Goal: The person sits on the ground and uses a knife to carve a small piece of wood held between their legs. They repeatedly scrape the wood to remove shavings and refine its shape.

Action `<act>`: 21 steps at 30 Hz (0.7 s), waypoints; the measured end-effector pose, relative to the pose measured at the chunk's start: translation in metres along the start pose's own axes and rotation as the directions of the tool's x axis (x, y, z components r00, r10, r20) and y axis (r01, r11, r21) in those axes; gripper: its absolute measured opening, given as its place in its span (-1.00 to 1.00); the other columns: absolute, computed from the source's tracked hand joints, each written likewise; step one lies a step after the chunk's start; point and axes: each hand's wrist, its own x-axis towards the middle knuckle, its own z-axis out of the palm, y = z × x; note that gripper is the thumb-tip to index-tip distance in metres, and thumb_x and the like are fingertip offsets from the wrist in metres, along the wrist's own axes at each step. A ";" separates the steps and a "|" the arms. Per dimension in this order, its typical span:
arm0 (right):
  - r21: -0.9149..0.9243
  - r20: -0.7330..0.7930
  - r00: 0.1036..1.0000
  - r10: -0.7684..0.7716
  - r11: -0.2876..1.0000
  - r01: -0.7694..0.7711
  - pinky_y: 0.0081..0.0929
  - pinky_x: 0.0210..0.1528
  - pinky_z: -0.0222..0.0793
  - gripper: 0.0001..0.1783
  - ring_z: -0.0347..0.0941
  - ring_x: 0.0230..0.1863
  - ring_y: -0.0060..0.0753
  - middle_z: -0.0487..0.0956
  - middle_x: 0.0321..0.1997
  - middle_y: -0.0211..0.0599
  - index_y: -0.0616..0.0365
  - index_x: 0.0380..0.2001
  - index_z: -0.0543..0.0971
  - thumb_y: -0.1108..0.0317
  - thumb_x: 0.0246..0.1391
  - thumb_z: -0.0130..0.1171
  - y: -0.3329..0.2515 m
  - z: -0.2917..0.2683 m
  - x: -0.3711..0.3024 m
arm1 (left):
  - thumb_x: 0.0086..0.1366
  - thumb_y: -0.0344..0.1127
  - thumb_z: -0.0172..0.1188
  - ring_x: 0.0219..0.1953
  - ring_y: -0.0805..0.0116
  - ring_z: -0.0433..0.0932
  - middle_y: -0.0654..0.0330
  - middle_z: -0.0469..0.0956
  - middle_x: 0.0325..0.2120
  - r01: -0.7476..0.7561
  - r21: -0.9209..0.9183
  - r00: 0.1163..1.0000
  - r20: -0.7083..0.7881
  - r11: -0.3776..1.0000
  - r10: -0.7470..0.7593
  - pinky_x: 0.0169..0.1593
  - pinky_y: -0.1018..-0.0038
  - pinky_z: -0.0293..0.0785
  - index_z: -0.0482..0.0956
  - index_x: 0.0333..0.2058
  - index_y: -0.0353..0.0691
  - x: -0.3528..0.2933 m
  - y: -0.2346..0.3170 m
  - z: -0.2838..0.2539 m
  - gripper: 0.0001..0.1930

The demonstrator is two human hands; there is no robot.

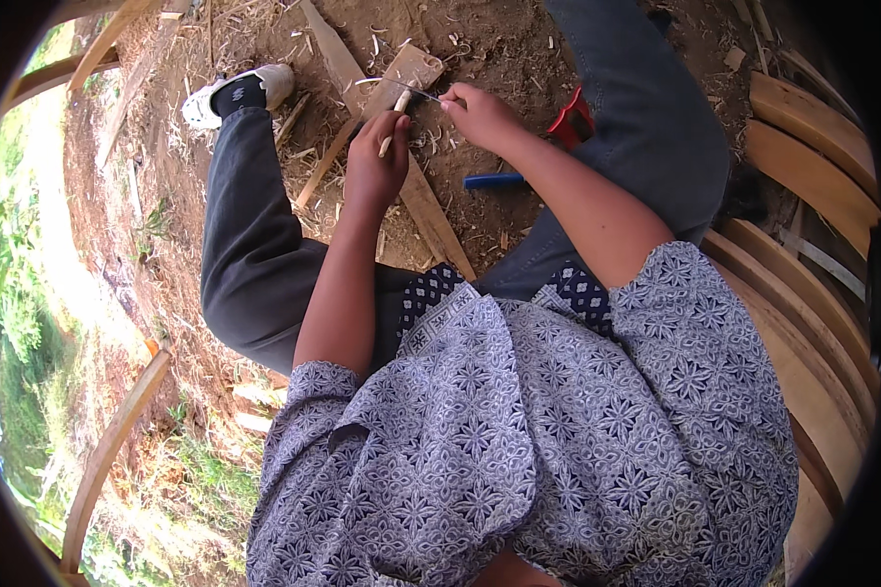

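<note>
My left hand [380, 157] is closed around a slim pale wooden stick [402, 101], which slants up and away from the fist. My right hand [482, 114] grips a thin-bladed knife, its handle mostly hidden in the fingers. The knife's narrow blade [423, 92] crosses the stick near its far end. A pale curl of wood [368, 80] shows just left of the blade. Under the stick's far end lies a flat piece of board [416, 65] with a small hole or dark mark near one corner.
Long wooden planks [431, 210] lie on the dirt between my legs, among scattered shavings. A blue rod-like object [494, 181] and a red object [570, 121] lie near my right forearm. Curved timbers [812, 147] are stacked at the right. A white shoe [276, 84] is at upper left.
</note>
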 end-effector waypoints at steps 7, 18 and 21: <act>-0.084 -0.026 1.000 -0.010 0.996 0.007 -0.05 -0.06 0.52 -0.68 0.67 -0.10 -0.02 0.72 -0.18 -0.22 -0.16 0.03 0.60 -0.01 0.35 0.12 0.001 0.002 0.003 | 0.48 -0.38 0.16 -0.29 -0.26 0.57 -0.13 0.58 -0.32 -0.043 0.010 0.999 0.002 0.999 0.043 -0.20 0.11 0.51 0.57 -0.21 -0.32 -0.001 -0.002 0.007 -0.88; -0.165 -0.100 0.994 0.030 0.985 -0.046 0.01 -0.08 0.53 -0.69 0.65 -0.06 0.09 0.72 -0.12 -0.17 -0.18 0.01 0.59 -0.03 0.37 0.11 0.019 0.010 0.023 | 0.49 -0.33 0.16 -0.28 -0.24 0.58 -0.09 0.57 -0.32 -0.034 0.099 0.993 0.114 0.995 0.022 -0.22 0.07 0.50 0.56 -0.22 -0.28 -0.005 0.011 0.009 -0.87; -0.143 -0.079 0.996 0.039 0.988 -0.050 -0.04 -0.08 0.53 -0.68 0.67 -0.09 0.02 0.72 -0.14 -0.20 -0.21 0.03 0.60 -0.05 0.37 0.11 0.017 0.005 0.026 | 0.51 -0.35 0.13 -0.36 -0.16 0.57 -0.08 0.55 -0.40 -0.030 0.055 0.999 0.013 0.998 0.029 -0.24 0.16 0.49 0.56 -0.23 -0.33 -0.002 0.010 0.009 -0.84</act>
